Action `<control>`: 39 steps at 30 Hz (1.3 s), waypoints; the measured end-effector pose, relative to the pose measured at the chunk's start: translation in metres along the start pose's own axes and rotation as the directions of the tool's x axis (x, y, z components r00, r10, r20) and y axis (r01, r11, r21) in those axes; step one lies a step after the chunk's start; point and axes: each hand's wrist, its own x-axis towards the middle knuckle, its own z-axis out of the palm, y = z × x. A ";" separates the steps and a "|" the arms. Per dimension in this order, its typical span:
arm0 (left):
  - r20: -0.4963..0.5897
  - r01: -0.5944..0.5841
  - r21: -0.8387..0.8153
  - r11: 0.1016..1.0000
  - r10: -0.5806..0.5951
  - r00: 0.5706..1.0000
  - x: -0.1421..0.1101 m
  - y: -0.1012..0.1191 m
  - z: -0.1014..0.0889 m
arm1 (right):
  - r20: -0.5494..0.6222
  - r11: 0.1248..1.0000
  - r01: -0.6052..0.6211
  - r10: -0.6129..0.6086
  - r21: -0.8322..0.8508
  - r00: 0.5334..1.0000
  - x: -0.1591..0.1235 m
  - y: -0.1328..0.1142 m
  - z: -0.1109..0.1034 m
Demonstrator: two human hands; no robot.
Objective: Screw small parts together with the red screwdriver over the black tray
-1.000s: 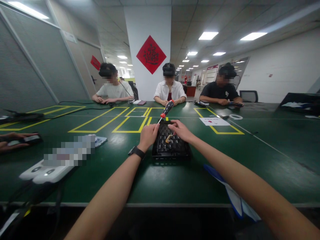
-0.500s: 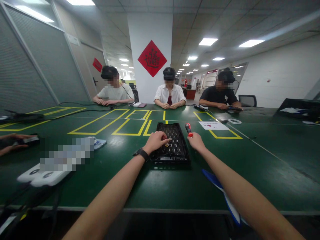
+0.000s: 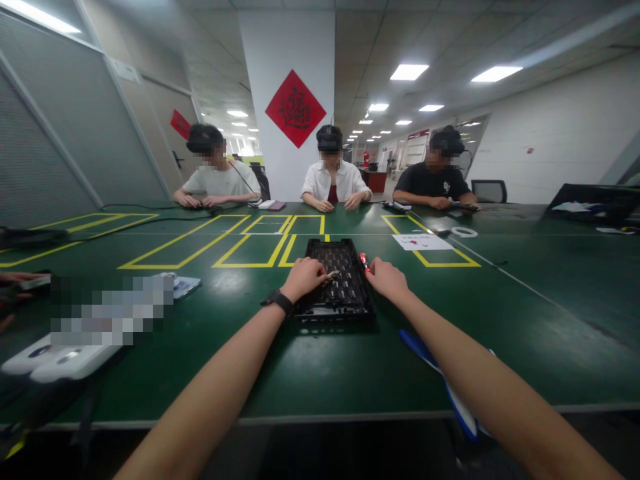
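A black plastic tray (image 3: 345, 308) with rows of small shiny pieces in its slots lies on the table in front of me. Over its left side, my left hand (image 3: 303, 279) is closed in a pinch on a small metal piece (image 3: 332, 275), too small to name surely. My right hand (image 3: 390, 280) is wrapped round a red-and-black-handled screwdriver (image 3: 364, 260) at the tray's right edge. Only part of the handle shows; its other end is hidden by the fingers.
The green table (image 3: 320, 373) carries yellow tape outlines. White equipment (image 3: 65, 360), partly blurred out, stands on the left. A blue-and-white object (image 3: 450, 380) lies under my right forearm, beyond it a paper sheet (image 3: 424, 241) and a tape roll (image 3: 464, 232). Three people sit opposite; another person's hands show at far left.
The screwdriver, upright beside the tray before, has tipped and come nearer to the tray's right edge with my right hand. My left hand keeps its pinch over the tray. The view has shifted slightly.
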 end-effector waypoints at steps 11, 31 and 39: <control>-0.118 -0.306 -0.135 0.942 0.291 0.949 -0.012 0.011 -0.021 | -0.050 0.687 0.382 -0.450 0.619 0.891 -0.016 -0.035 0.003; -0.032 0.366 -0.694 0.620 -0.535 0.844 0.006 -0.053 0.039 | 0.117 0.521 0.344 -0.663 0.781 0.739 -0.041 -0.056 -0.018; -0.066 0.359 -0.721 0.592 -0.575 0.816 0.015 -0.055 0.045 | 0.089 0.570 0.579 -0.753 0.584 0.652 -0.039 -0.051 -0.015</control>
